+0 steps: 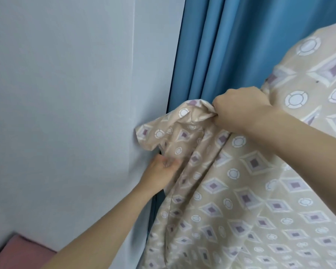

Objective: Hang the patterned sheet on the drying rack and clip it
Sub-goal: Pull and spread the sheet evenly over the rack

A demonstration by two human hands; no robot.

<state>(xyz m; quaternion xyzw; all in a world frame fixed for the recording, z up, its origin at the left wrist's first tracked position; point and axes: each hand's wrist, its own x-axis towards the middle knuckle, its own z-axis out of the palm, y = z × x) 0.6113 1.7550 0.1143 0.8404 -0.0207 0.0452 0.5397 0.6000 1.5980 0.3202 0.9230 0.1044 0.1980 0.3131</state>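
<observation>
Beige cotton-like sheet (pixel 250 191), printed with mauve diamonds and white rings, held by two bare hands.

Right hand (pixel 242 111): fist closed over a bunched fold of the sheet's upper edge, knuckles toward the camera, forearm running off the right side.

Left hand (pixel 161 169): lower and to the left, thumb and fingers pinching the sheet's left edge; fingertips partly hidden in the cloth, forearm coming up from the bottom.

Sheet: a loose corner flops out to the left between the two hands, touching the wall. The main body falls in folds to the lower right and rises over something hidden at the upper right; what bears it cannot be told.

Surroundings: blue curtain (pixel 221 45) in vertical pleats behind the sheet; pale grey wall (pixel 66 94) on the left; pink surface (pixel 17 253) in the lower-left corner.
</observation>
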